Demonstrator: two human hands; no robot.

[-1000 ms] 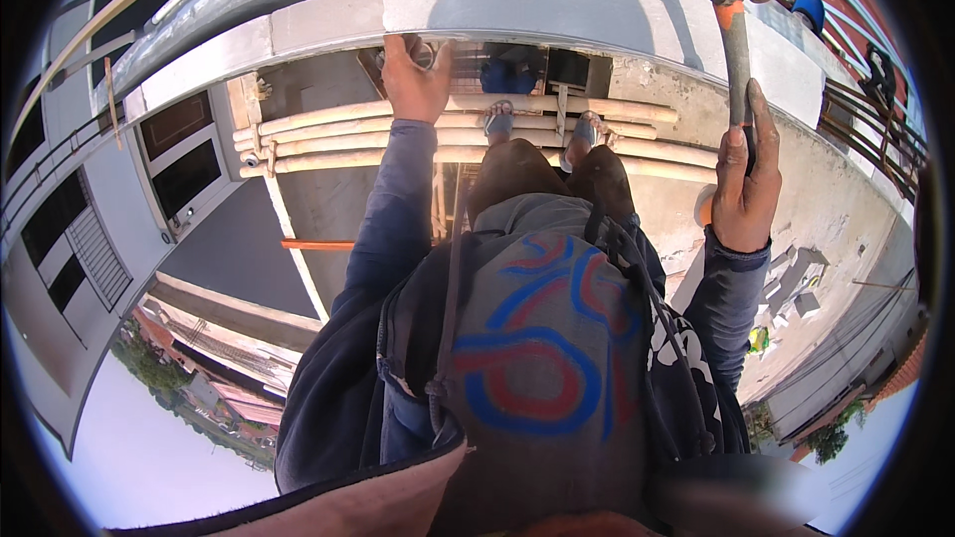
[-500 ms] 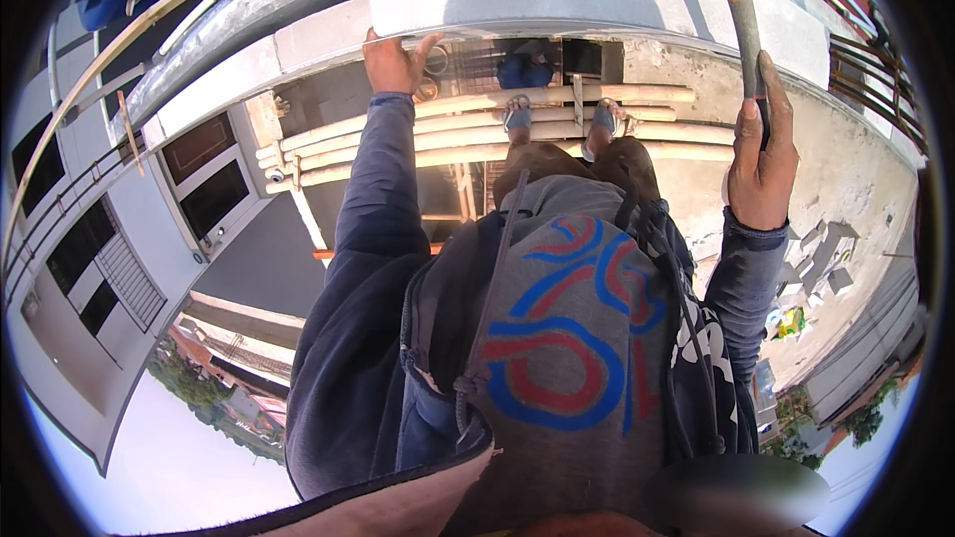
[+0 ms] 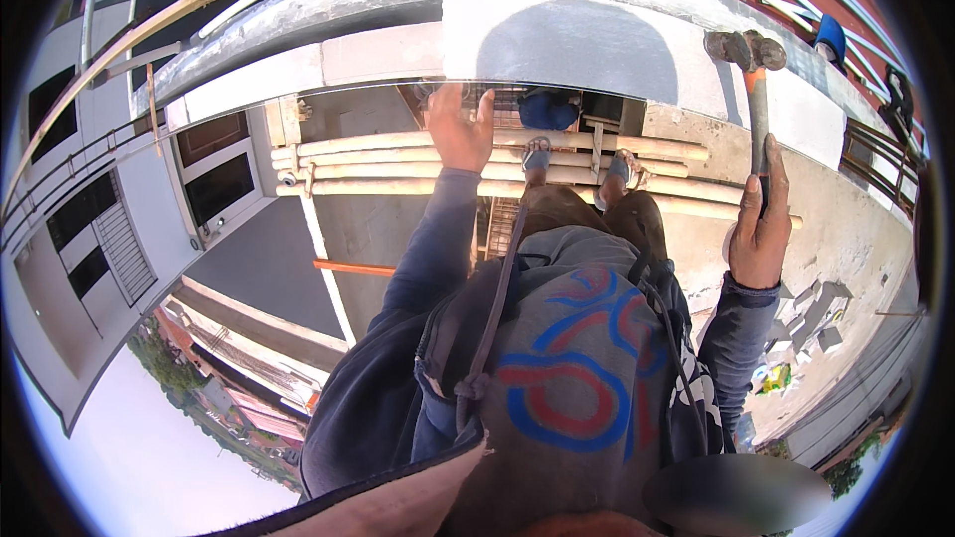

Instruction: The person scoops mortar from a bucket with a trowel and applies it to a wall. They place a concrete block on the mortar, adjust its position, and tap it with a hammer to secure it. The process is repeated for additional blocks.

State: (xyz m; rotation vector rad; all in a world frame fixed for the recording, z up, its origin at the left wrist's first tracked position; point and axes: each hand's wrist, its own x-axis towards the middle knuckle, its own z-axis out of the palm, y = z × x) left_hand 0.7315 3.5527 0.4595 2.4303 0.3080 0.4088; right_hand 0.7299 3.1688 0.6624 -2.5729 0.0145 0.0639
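My right hand (image 3: 761,234) is closed around the handle of a hammer (image 3: 758,109). Its worn, rusty head points up over the right part of a white block (image 3: 736,70) in the wall, and an orange band marks the handle below the head. To the left, my left hand (image 3: 461,131) is raised at the near lower edge of that block, with thumb and fingers apart and nothing seen in it. Whether its fingertips touch the block cannot be made out. A rounded shadow lies across the block's face.
Below, my sandalled feet stand on bamboo poles (image 3: 398,169) laid side by side, high above the ground. More pale blocks (image 3: 368,58) continue the wall leftward. Broken grey blocks (image 3: 811,313) lie at the lower right. A blue object (image 3: 831,38) sits beyond the wall.
The view has shifted, showing more beyond the wall. My left hand has drawn slightly back from the block's edge. The hammer has come lower and nearer to me, still in my right hand.
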